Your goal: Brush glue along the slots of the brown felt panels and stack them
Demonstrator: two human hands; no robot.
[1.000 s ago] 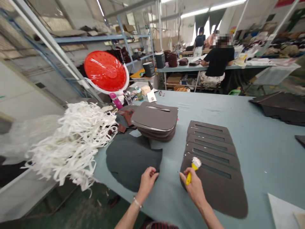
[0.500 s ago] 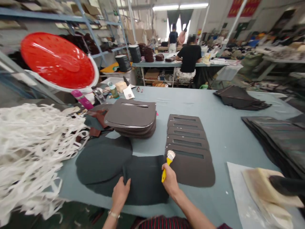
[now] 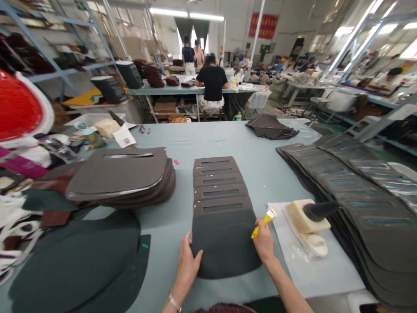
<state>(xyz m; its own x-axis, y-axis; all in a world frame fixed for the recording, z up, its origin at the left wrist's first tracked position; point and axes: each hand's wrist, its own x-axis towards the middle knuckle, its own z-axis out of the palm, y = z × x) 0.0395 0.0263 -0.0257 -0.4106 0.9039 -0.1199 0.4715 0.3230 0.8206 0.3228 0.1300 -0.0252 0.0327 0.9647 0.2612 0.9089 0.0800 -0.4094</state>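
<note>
A dark green-black panel (image 3: 224, 245) with rounded lower corners lies over the nearest of several overlapping brown slotted panels (image 3: 219, 191). My left hand (image 3: 189, 263) grips its left edge, the thumb on top and the fingers at the side. In my right hand (image 3: 264, 243) is a yellow-handled brush (image 3: 264, 221), its pale bristles pointing up and away. That hand rests at the panel's right edge, and I cannot tell whether its fingers also pinch the panel. More dark green-black pieces (image 3: 78, 256) lie in a pile to the left.
A stack of brown panels (image 3: 120, 174) stands at the left. On the right, a white sheet (image 3: 312, 274) carries a cream block with a black handle (image 3: 306, 217). Beyond it lie layered dark panels (image 3: 368, 204). A seated person (image 3: 212, 82) works at another table.
The green-black panel has come from the left pile onto the nearest slotted panel, with both hands moving right. The brush stays in my right hand. The view has turned right.
</note>
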